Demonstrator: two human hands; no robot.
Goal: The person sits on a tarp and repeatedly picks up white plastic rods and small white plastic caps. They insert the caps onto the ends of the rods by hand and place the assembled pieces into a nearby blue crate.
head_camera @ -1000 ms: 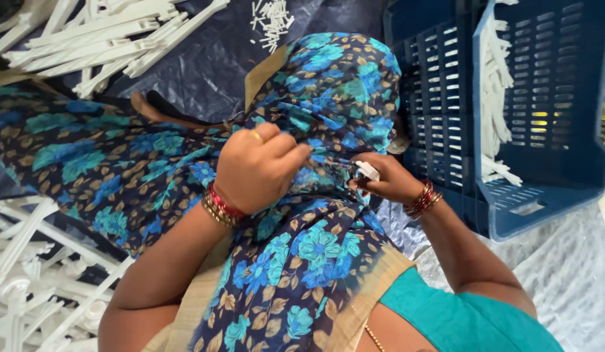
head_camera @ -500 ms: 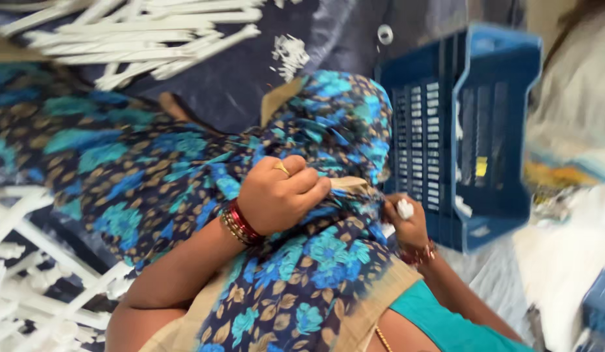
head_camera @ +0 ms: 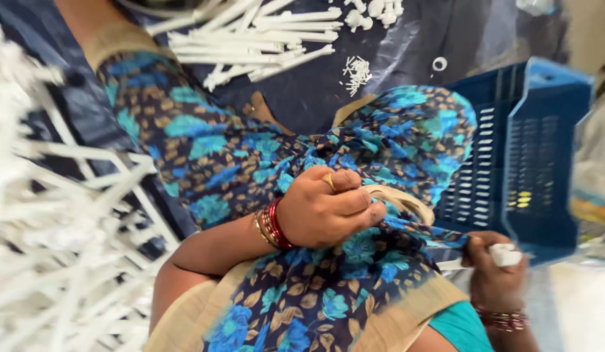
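1. The left hand [head_camera: 328,212] is curled into a fist, its fingers [head_camera: 361,202] closed tight on a fold of the blue floral cloth [head_camera: 250,163] — a ring shows on one finger and red and gold bangles [head_camera: 271,225] sit at the wrist.
2. The cloth drapes over the person's lap, spreading from the upper left down to the lower middle, with a tan border along its edge.
3. The right hand [head_camera: 494,274] is low at the right, blurred; its fingers are closed around a small white piece [head_camera: 505,254] and also pinch the cloth's edge.
4. A blue slotted crate [head_camera: 530,163] stands just beyond the right hand.
5. White plastic rods [head_camera: 250,39] lie on the dark sheet [head_camera: 302,98] at the top — more of them are heaped at the left.
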